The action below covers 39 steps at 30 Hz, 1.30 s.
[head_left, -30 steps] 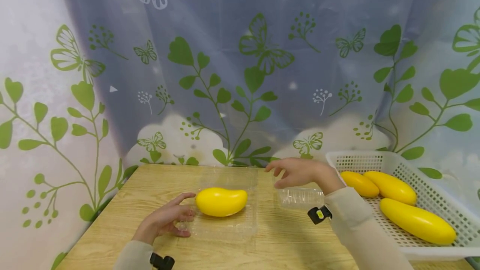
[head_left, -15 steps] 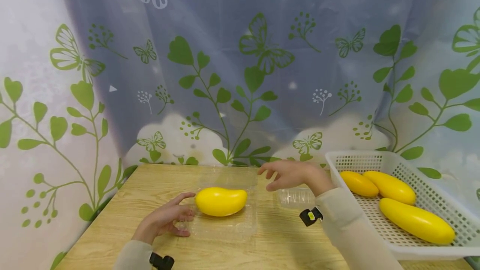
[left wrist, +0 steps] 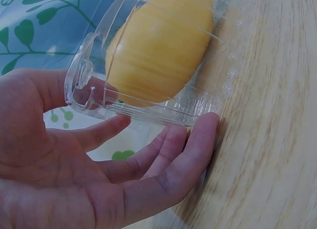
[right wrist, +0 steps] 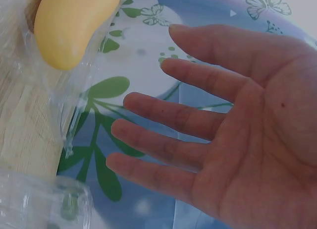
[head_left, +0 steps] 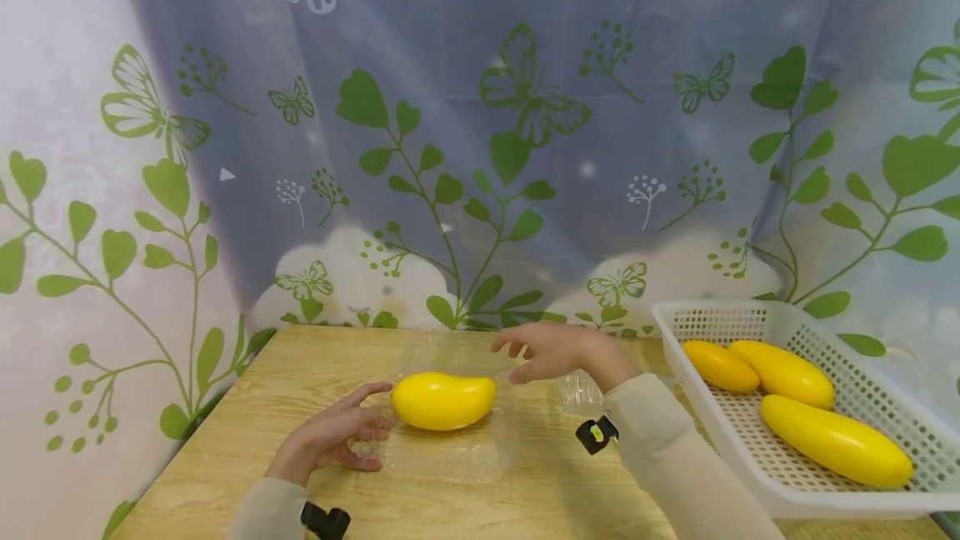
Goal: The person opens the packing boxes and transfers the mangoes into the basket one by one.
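A yellow mango (head_left: 442, 401) lies in a clear plastic fruit box (head_left: 450, 458) on the wooden table. With its fingers curled against the box's left side, my left hand (head_left: 333, 437) holds that edge; the left wrist view shows fingertips (left wrist: 200, 127) on the ribbed wall and the thumb behind the clear lip. Beyond the box's right back corner hovers my right hand (head_left: 558, 350), its fingers spread and holding nothing. The right wrist view shows a bare palm (right wrist: 257, 125), with the mango (right wrist: 74, 26) off to one side. The box's thin edges are hard to make out.
A white perforated basket (head_left: 750, 473) with three more mangoes (head_left: 832, 440) stands at the right. Another clear plastic container (head_left: 579, 392) is partly hidden behind my right wrist. A patterned curtain (head_left: 480, 148) hangs behind the wooden table (head_left: 300, 348).
My right hand has moved left, away from the basket and closer to the box with the mango. The left hand, box and mango look unmoved.
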Available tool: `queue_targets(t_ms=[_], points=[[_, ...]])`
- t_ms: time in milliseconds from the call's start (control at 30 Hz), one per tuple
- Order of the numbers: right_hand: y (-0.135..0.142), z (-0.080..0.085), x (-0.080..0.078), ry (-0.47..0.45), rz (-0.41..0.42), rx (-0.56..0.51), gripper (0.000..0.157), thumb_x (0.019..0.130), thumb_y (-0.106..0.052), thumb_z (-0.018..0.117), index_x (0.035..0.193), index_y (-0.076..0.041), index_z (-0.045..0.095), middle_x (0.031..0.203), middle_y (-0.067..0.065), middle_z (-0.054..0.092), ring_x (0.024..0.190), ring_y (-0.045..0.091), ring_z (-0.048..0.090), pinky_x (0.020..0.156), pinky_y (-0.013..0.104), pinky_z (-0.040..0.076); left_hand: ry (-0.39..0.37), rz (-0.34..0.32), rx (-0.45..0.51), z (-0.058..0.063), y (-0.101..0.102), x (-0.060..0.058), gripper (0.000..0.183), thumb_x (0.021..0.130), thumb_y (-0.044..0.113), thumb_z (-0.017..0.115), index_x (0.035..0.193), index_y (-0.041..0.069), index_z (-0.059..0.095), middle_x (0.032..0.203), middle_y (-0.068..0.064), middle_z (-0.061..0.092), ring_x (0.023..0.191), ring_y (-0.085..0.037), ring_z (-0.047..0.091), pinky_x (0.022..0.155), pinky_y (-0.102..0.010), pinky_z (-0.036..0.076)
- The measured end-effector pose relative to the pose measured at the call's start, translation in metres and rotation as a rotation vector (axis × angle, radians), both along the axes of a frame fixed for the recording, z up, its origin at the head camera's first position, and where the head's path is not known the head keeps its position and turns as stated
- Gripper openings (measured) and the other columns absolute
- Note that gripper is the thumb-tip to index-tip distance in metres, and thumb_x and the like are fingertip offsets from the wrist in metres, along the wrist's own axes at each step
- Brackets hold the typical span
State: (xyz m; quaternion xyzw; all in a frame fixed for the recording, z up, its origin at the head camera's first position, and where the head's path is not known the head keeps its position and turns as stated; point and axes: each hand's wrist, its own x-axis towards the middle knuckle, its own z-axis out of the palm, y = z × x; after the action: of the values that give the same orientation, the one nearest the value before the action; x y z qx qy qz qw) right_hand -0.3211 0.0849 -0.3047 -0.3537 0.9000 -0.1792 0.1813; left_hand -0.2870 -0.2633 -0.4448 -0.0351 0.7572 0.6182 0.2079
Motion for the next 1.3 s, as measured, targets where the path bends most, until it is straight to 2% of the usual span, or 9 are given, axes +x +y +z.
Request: queue_targets(t_ms=[233, 600, 833, 967, 1133, 1300], points=[[-0.012, -0.001, 0.000, 0.004, 0.007, 0.007, 0.048, 0.099, -0.022, 0.067, 0.145, -0.018, 0.055, 0.143, 0.016, 0.060, 0.127, 0.037, 0.062, 0.108, 0.051, 0.052, 0.001, 0.000, -0.001, 0.003, 0.001, 0.002, 0.065, 0.099, 0.012, 0.053, 0.160, 0.016, 0.030, 0.132, -0.027, 0.052, 0.110, -0.031, 0.056, 0.075, -0.049, 0.066], [-0.029, -0.011, -0.003, -0.013, 0.009, 0.015, 0.047, 0.099, -0.024, 0.068, 0.144, -0.021, 0.056, 0.141, 0.013, 0.062, 0.124, 0.032, 0.065, 0.105, 0.047, 0.055, 0.001, -0.002, 0.001, -0.001, 0.000, 0.001, 0.064, 0.100, 0.013, 0.053, 0.160, 0.016, 0.030, 0.134, -0.028, 0.051, 0.111, -0.033, 0.057, 0.074, -0.050, 0.066], [-0.039, -0.021, -0.012, -0.025, 0.038, 0.007, 0.046, 0.098, -0.022, 0.069, 0.142, -0.017, 0.057, 0.138, 0.014, 0.063, 0.126, 0.031, 0.062, 0.104, 0.045, 0.055, 0.004, -0.008, 0.001, -0.001, 0.000, 0.001, 0.064, 0.100, 0.014, 0.053, 0.160, 0.016, 0.030, 0.135, -0.028, 0.051, 0.113, -0.033, 0.057, 0.074, -0.048, 0.066], [-0.045, -0.024, -0.015, -0.023, 0.030, 0.041, 0.046, 0.098, -0.025, 0.069, 0.142, -0.019, 0.058, 0.139, 0.012, 0.063, 0.132, 0.032, 0.058, 0.107, 0.048, 0.052, 0.004, -0.009, 0.003, -0.001, 0.000, 0.001, 0.064, 0.100, 0.014, 0.053, 0.160, 0.016, 0.030, 0.136, -0.029, 0.051, 0.113, -0.033, 0.057, 0.074, -0.048, 0.066], [-0.052, -0.029, -0.017, 0.019, 0.028, 0.110, 0.047, 0.097, -0.031, 0.069, 0.143, -0.022, 0.058, 0.138, 0.010, 0.066, 0.130, 0.028, 0.059, 0.109, 0.047, 0.051, 0.005, -0.007, 0.000, 0.000, 0.000, 0.001, 0.065, 0.099, 0.013, 0.052, 0.160, 0.016, 0.030, 0.138, -0.030, 0.051, 0.116, -0.034, 0.057, 0.074, -0.048, 0.066], [-0.057, -0.035, -0.020, 0.013, -0.007, 0.132, 0.047, 0.096, -0.032, 0.071, 0.141, -0.024, 0.059, 0.137, 0.009, 0.066, 0.131, 0.027, 0.059, 0.109, 0.047, 0.050, 0.006, -0.009, -0.002, 0.001, 0.000, 0.001, 0.064, 0.100, 0.013, 0.051, 0.160, 0.015, 0.030, 0.138, -0.030, 0.051, 0.118, -0.035, 0.057, 0.074, -0.049, 0.066]])
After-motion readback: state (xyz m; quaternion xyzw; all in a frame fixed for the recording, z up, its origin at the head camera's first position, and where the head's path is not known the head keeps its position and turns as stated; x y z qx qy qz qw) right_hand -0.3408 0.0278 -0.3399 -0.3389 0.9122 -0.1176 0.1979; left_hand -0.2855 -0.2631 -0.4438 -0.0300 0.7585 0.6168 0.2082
